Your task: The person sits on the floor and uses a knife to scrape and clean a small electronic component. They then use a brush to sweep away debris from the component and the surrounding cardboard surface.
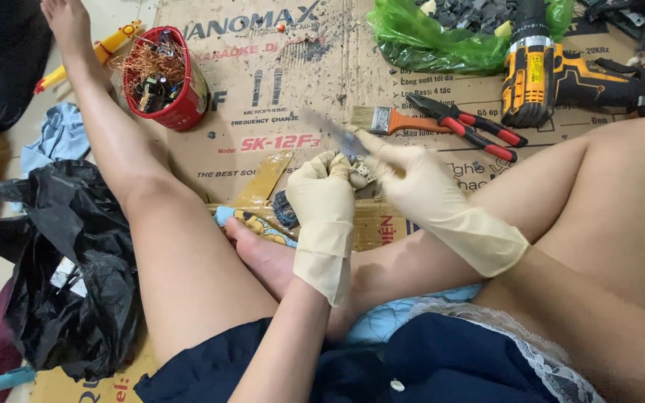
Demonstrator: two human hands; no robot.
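Note:
Both my hands wear cream rubber gloves. My left hand (324,195) grips a small grey electronic part (363,173) at the centre of the view. My right hand (406,177) holds a thin metal tool (334,133) whose blurred blade points up and left, its tip at the small part. Both hands hover above flattened cardboard (278,97) on the floor, between my bare legs.
A red bucket (181,104) of copper wire and parts stands at upper left. A paintbrush (393,121), red-handled pliers (468,127), a yellow-black cordless drill (535,71) and a green plastic bag (442,33) lie beyond my hands. A black plastic bag (76,269) sits at left.

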